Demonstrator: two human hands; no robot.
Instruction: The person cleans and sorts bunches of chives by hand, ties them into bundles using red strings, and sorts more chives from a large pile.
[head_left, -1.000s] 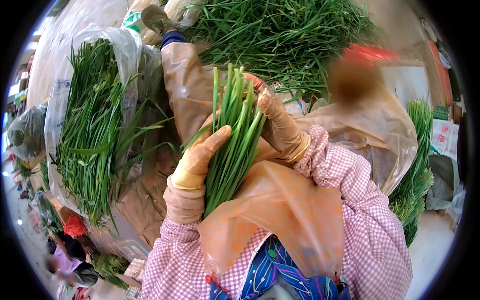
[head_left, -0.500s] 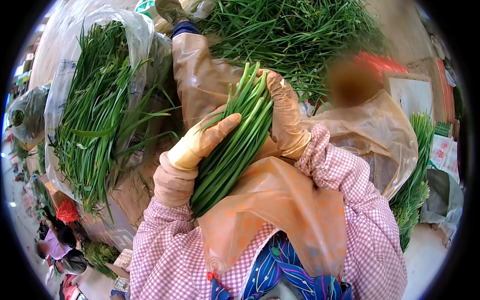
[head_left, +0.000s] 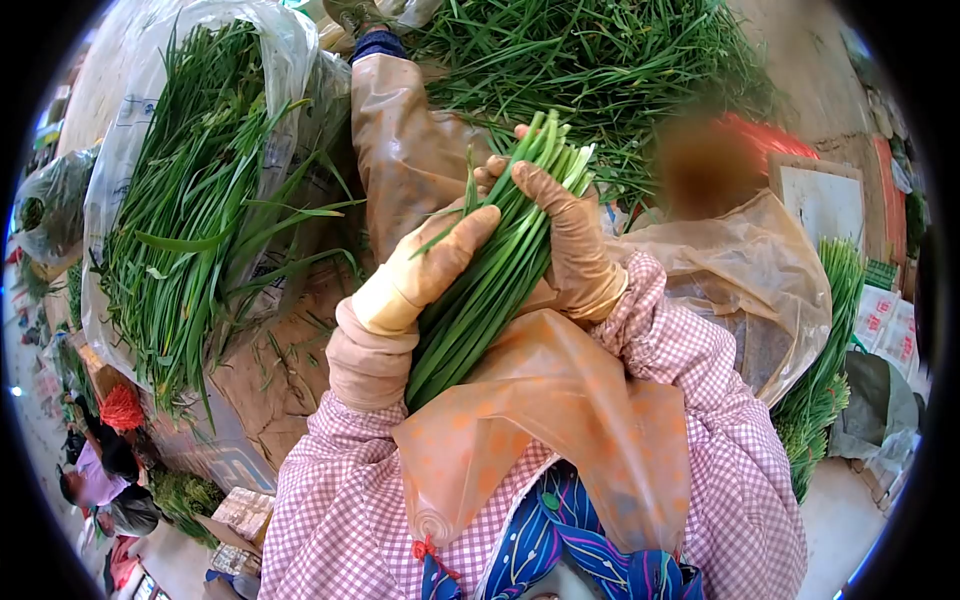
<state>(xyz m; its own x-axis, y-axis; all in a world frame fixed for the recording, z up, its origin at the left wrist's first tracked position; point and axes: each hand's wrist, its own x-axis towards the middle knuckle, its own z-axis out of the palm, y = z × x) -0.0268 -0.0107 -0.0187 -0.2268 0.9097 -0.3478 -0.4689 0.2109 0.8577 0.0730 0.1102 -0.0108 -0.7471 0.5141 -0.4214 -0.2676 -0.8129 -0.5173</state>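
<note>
A bunch of garlic chives [head_left: 495, 275] lies slantwise in front of my chest, pale cut ends at the upper right and green leaves toward my lap. My left hand [head_left: 430, 262], in a tan glove, is closed around the bunch from the left, and a loose leaf sticks up by its fingers. Gloved as well, my right hand [head_left: 572, 232] wraps the upper part near the pale stems, its thumb across the front. Parts of the fingers on both hands are hidden behind the stems.
A large clear plastic bag [head_left: 112, 210] full of long green leaves stands at my left. Ahead lies a wide heap of loose greens [head_left: 590, 70]. Upright bundles [head_left: 835, 330] stand at the right. People [head_left: 105, 475] are at the lower left.
Both hands and the bunch have shifted slightly right. My right hand has turned, its thumb now over the front of the stems, and more of the pale ends show.
</note>
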